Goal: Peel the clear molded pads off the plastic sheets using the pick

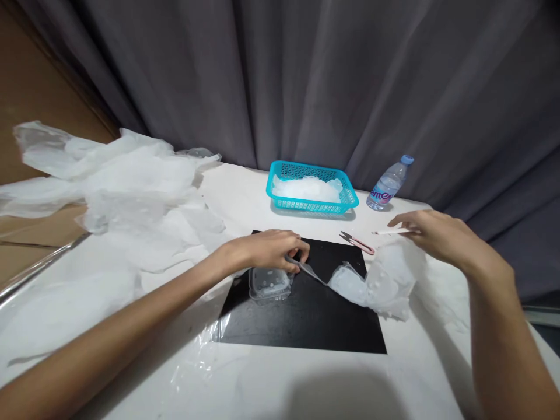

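Observation:
My left hand (pixel 273 248) rests at the back edge of a black mat (pixel 306 315), fingers pinched on one end of a strip of clear plastic (pixel 312 273). Just below that hand lies a small clear plastic tray (pixel 269 284). The strip runs right into a crumpled clear plastic sheet (pixel 380 280). My right hand (pixel 431 233) hovers over the sheet's right part, fingers curled round a thin white stick (pixel 389 232). Small pink snips (pixel 357 242) lie on the mat's far right corner, between my hands.
A turquoise basket (pixel 311 201) holding clear plastic stands at the back. A water bottle (pixel 389 184) with a blue cap stands to its right. A large heap of clear plastic bags (pixel 131 192) covers the table's left. Grey curtain hangs behind.

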### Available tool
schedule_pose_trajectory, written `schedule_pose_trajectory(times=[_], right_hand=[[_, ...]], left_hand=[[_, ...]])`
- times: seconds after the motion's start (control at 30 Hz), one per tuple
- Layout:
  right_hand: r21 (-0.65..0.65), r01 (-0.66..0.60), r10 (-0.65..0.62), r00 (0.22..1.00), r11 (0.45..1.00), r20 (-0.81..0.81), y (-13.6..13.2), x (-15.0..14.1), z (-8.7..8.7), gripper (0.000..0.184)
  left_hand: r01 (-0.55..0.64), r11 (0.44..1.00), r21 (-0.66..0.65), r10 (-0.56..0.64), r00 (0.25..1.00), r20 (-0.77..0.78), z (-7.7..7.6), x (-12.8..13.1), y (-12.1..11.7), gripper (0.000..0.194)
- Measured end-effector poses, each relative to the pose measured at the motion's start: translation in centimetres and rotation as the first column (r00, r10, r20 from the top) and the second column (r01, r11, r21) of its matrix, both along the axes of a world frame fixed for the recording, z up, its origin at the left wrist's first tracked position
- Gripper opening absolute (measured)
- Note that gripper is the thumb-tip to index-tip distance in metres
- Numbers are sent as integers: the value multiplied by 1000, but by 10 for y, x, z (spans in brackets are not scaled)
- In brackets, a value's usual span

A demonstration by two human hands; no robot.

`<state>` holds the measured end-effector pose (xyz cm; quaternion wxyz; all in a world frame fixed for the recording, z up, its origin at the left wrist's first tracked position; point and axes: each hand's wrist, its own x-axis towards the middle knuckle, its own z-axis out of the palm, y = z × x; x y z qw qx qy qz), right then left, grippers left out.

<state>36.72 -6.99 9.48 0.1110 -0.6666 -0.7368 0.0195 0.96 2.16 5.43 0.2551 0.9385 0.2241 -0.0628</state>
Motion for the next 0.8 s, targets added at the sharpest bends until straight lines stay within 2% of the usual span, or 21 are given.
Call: schedule_pose_trajectory(times=[0.03, 0.1, 0.17, 0.2, 0.27, 0.33, 0.4, 0.47, 0.53, 0.63, 0.7, 0.8], right_hand=[[9, 26, -26, 998, 1000, 57, 0, -7, 3, 29], [20, -14, 12, 994, 1000, 111, -1, -28, 11, 29], [-14, -177, 178, 983, 984, 52, -4, -52, 17, 33], [-72, -259, 260, 966, 963, 3, -6, -64, 19, 34], [-205, -410, 396, 912, 889, -108, -9, -86, 15, 36], [-326, -494, 456, 869, 806, -191, -8, -105, 3, 40], [-409, -495, 431, 869, 766, -243, -3, -119, -15, 36], [-409, -519, 405, 850, 750, -337, 5, -129, -31, 22], [-385, -591, 401, 787, 709, -470, 12, -134, -40, 9], [-354, -679, 366, 679, 643, -637, 16, -132, -36, 25], [-336, -679, 336, 656, 653, -676, 16, -126, -28, 27], [-307, -605, 329, 713, 735, -619, 15, -113, -19, 25]], left_hand=[[24, 1000, 17, -24, 1000, -8, 1, 0, -2, 9], [61, 996, 72, -63, 998, 26, 1, 2, -8, 20], [76, 986, 145, -91, 991, 95, -3, 8, -18, 37], [78, 982, 173, -101, 987, 125, -6, 11, -23, 41], [76, 982, 174, -106, 980, 168, -11, 17, -30, 33], [92, 992, 87, -107, 977, 187, -12, 18, -32, 23], [104, 993, -60, -91, 976, 198, -8, 14, -27, 22], [85, 975, -205, -44, 979, 198, -2, 8, -18, 26], [63, 953, -296, -2, 980, 201, 5, 2, -10, 32], [58, 942, -330, 21, 972, 232, 12, -4, -1, 39], [34, 942, -334, 57, 964, 260, 16, -8, 2, 40], [-24, 945, -327, 119, 954, 274, 22, -17, 5, 37]])
